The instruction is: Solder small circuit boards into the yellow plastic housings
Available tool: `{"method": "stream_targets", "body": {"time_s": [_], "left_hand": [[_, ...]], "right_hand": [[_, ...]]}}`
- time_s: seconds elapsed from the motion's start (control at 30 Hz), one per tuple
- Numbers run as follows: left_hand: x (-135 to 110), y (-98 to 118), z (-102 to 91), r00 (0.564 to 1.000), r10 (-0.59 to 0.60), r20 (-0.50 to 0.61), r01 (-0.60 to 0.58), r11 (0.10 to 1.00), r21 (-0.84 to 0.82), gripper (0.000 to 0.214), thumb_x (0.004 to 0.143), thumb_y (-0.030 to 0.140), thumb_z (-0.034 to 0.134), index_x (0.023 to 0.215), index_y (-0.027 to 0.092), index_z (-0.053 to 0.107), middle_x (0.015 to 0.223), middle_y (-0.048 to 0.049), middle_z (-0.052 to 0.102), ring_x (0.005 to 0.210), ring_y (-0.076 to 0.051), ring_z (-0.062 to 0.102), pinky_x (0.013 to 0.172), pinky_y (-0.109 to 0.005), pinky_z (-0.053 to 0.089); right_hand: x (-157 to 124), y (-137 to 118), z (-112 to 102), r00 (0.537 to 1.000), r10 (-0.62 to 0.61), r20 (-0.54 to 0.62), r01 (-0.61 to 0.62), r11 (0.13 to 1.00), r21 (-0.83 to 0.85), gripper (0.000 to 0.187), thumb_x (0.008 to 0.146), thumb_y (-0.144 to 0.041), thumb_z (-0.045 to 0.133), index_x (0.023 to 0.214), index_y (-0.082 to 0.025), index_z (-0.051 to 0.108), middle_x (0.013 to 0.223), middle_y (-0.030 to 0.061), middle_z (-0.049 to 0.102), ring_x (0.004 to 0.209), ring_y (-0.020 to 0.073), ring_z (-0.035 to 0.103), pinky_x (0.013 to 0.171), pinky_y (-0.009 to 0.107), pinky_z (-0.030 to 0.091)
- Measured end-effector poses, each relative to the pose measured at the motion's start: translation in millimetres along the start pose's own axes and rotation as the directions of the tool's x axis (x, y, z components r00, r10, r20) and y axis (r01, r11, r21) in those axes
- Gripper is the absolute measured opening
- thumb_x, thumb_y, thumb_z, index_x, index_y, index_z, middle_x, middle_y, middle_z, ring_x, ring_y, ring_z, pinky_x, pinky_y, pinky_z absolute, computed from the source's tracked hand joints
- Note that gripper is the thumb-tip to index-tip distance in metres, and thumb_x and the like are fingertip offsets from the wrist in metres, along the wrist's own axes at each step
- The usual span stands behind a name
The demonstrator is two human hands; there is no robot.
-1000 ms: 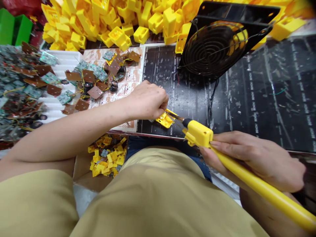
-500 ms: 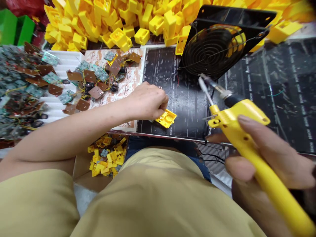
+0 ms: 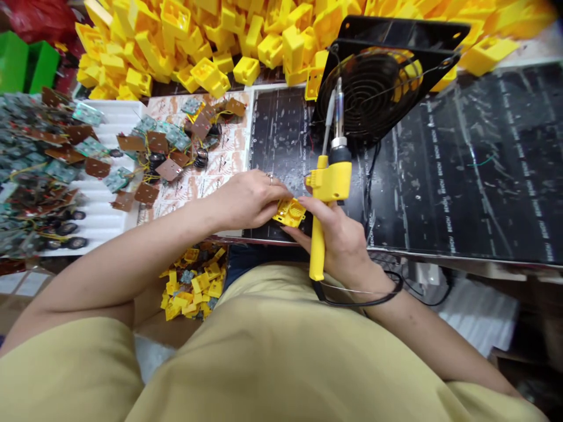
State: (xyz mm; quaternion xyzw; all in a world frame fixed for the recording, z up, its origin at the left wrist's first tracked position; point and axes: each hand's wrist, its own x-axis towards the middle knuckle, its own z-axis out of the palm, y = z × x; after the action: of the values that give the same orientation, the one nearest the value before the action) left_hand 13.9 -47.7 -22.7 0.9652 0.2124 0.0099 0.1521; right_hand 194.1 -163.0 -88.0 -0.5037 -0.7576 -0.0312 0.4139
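A small yellow plastic part (image 3: 290, 212) sits at the near edge of the black mat (image 3: 440, 170), pinched between both hands. My left hand (image 3: 248, 199) is closed on its left side. My right hand (image 3: 341, 243) grips the yellow soldering iron (image 3: 326, 193) upright, tip pointing away toward the fan, while its fingertips touch the part's right side. The iron's black cable (image 3: 365, 302) loops round my right wrist.
A black fan (image 3: 373, 88) leans at the back of the mat. Yellow plastic housings (image 3: 211, 41) are heaped behind it. Circuit boards with wires (image 3: 167, 146) lie on the left, more on a white tray (image 3: 105, 217). A box of small yellow parts (image 3: 193, 281) sits below the table edge.
My right hand swung the soldering iron off the part, up and to the right, then brought it back upright beside the part, fingertips now touching it. My left hand stayed on the part.
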Motion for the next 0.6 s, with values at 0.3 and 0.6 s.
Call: {"method": "stream_targets", "body": {"time_s": [0.3,0.6], "left_hand": [[-35.8,-20.3,-5.5,0.907,-0.337,-0.252,0.308,0.940,-0.148,0.033,0.081,0.014,0.050,0.108,0.014,0.068,0.111,-0.0086,0.073,0.101,-0.020,0.068,0.092,-0.033,0.052],[-18.6,-13.6,9.7,0.962,-0.038,-0.270,0.060,0.996,0.072,0.032,0.094,0.021,0.046,0.116,0.019,0.070,0.114,-0.0090,0.070,0.104,-0.022,0.065,0.091,-0.038,0.050]], "right_hand": [[-0.4,4.7,0.8,1.000,0.006,0.019,-0.007,0.999,0.047,0.059,0.086,-0.027,0.073,0.135,-0.023,0.041,0.103,0.0082,0.068,0.102,0.0244,0.071,0.079,0.031,0.061],[-2.9,6.2,3.6,1.000,0.000,-0.014,0.001,0.997,0.075,0.065,0.083,-0.028,0.077,0.137,-0.023,0.041,0.106,0.0080,0.068,0.105,0.0245,0.070,0.083,0.032,0.063]]}}
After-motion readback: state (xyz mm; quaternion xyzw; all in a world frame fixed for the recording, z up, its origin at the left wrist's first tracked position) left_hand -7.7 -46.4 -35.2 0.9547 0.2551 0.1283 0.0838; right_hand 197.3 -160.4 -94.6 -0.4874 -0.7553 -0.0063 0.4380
